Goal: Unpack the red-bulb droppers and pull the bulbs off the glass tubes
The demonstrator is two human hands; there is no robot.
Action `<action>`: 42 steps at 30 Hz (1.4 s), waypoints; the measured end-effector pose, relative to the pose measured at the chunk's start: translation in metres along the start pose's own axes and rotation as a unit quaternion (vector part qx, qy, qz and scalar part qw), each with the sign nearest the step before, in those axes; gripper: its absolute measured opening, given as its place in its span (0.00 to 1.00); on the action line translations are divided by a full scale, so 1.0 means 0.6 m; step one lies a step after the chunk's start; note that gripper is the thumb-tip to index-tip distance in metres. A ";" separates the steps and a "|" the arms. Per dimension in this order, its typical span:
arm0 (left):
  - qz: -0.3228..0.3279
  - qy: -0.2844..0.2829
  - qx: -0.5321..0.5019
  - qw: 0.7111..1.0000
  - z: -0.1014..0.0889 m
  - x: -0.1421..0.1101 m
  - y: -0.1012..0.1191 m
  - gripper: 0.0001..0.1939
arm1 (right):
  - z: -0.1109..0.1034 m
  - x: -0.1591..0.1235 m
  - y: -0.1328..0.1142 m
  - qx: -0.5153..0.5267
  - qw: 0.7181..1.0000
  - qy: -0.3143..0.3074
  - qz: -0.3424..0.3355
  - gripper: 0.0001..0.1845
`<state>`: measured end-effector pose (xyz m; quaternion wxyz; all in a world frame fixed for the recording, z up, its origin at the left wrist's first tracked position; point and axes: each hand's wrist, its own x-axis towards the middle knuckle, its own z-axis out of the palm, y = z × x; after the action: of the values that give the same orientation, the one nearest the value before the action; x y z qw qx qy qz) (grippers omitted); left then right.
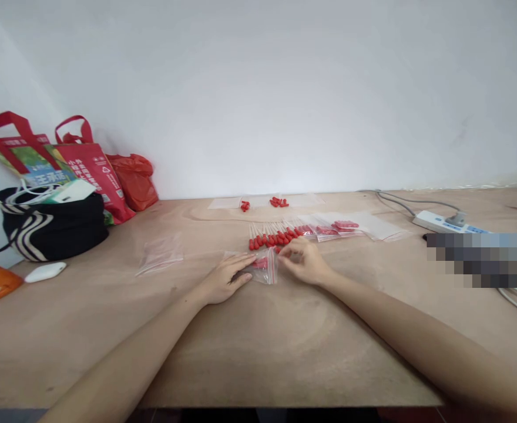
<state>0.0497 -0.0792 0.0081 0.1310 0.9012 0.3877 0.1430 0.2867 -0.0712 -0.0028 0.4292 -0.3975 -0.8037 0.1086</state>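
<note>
A small clear zip-lock bag [265, 271] with red pieces inside lies flat on the table in front of me. My left hand [227, 276] rests on its left part, fingers stretched out and pressing it down. At the bag's red-lined zip edge, my right hand [301, 259] is closed, thumb and fingertips pinched on the right end. Just beyond both hands lies a row of thin pale sticks with red tips [269, 238], the tips facing me. Filled zip-lock bags [324, 229] with red contents overlap to the right of that row.
Loose red pieces [279, 202] lie on clear bags near the wall. More flat bags [161, 254] are on the left. Shopping bags [93, 170], a black bag [64, 226] and a white case [46, 272] stand far left. A power strip [435, 222] with cables sits right.
</note>
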 end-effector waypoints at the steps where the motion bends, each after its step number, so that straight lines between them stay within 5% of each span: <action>1: 0.005 -0.002 -0.003 1.000 0.002 0.000 0.005 0.21 | 0.002 -0.006 -0.007 0.009 0.999 -0.032 -0.008 0.04; 8: 0.015 -0.022 -0.012 1.000 0.016 0.000 0.036 0.24 | 0.019 -0.012 -0.014 -0.015 0.994 -0.106 0.022 0.13; 14: 0.013 -0.028 -0.011 0.999 0.013 0.000 0.034 0.25 | 0.008 -0.008 -0.024 -0.025 0.991 -0.122 0.038 0.08; 19: 0.018 -0.023 -0.016 0.999 0.011 0.000 0.034 0.25 | -0.009 -0.004 -0.019 0.108 0.967 -0.192 0.125 0.12; 23: 0.012 -0.025 -0.011 1.000 0.007 -0.001 0.034 0.26 | -0.037 0.001 0.008 0.282 0.917 -0.221 0.177 0.18; 28: 0.009 -0.078 0.026 0.997 0.001 -0.001 0.037 0.25 | -0.096 0.000 0.052 0.307 0.920 -0.118 0.215 0.20; 32: 0.024 -0.138 0.061 0.988 -0.001 -0.001 0.042 0.24 | -0.118 0.017 0.080 0.290 0.925 0.092 0.228 0.20; 34: 0.030 -0.150 0.065 0.986 -0.001 -0.001 0.045 0.23 | -0.106 0.038 0.082 0.269 0.925 0.171 0.205 0.19; 37: 0.031 -0.157 0.069 0.985 -0.002 -0.001 0.049 0.24 | -0.057 0.075 0.067 0.201 0.949 0.209 0.126 0.14; 42: 0.026 -0.173 0.075 0.982 -0.004 0.000 0.054 0.25 | 0.044 0.116 0.026 -0.029 0.998 0.058 0.015 0.12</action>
<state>0.0698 -0.1005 0.0217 0.1248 0.9293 0.3450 -0.0410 0.2527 -0.0054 0.0150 0.4620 -0.4276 -0.7739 0.0688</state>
